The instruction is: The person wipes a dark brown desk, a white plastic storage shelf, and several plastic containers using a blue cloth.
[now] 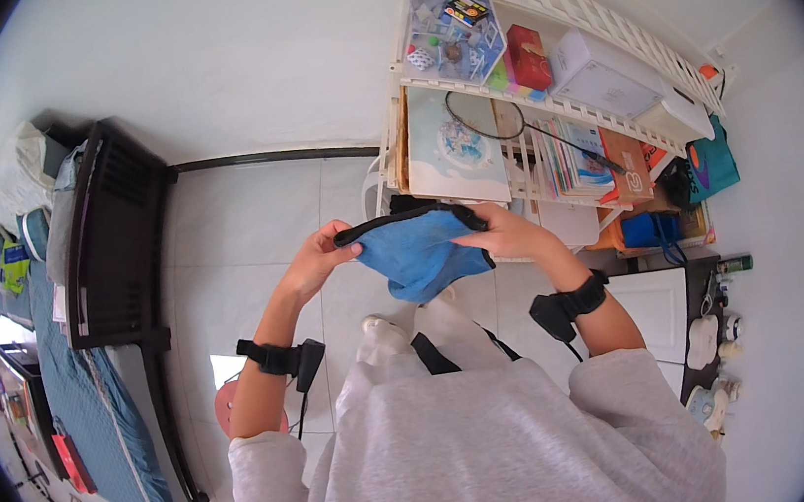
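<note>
A blue cloth (406,254) with a black edge band hangs between my two hands, above the floor and in front of my shoes. Its left corner is pinched between the thumb and fingers of my left hand (324,252). On the other side, my right hand (504,232) grips the right end, thumb resting on the blue face. The black edge runs along the top, and the lower part droops in folds. Each forearm wears a black strap with a small device and a cable.
A white shelf rack (454,85) at the front right holds boxes, books and a badminton racket (569,146). To the left stands a dark wooden bed (120,246) with a blue cover (93,412). A white cabinet (650,308) is on the right. Behind my left forearm is a pink stool (228,405).
</note>
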Tool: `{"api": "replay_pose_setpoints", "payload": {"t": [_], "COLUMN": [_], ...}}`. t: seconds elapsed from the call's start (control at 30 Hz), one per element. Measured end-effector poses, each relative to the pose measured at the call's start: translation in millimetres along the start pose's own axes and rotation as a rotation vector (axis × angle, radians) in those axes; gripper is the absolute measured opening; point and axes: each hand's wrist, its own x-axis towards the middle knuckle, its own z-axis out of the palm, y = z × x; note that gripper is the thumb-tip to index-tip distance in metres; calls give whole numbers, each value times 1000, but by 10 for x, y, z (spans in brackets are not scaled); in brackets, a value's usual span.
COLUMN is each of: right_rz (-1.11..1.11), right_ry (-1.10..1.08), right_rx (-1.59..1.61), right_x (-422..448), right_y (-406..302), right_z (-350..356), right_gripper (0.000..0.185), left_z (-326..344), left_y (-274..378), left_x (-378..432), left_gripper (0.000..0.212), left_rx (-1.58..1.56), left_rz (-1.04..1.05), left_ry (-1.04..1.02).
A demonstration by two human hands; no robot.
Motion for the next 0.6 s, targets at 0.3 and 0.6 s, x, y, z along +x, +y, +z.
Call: {"api": "replay_pose_setpoints", "payload": {"t": [0.3, 0.6], "right_rz": [234, 617], "right_ry": [211, 125], "right_rx": [136, 464], "right_x": [-213, 198], "right_y": [-20, 1823], "right_z": [-475, 162], "right_gripper": [59, 56], "left_z": [553, 85], "left_y": [946, -726], "left_x": [227, 461], "left_gripper": [73, 90], "left_rx": [-4, 280], "left_rz": [249, -150], "left_ry": [-15, 109]}}
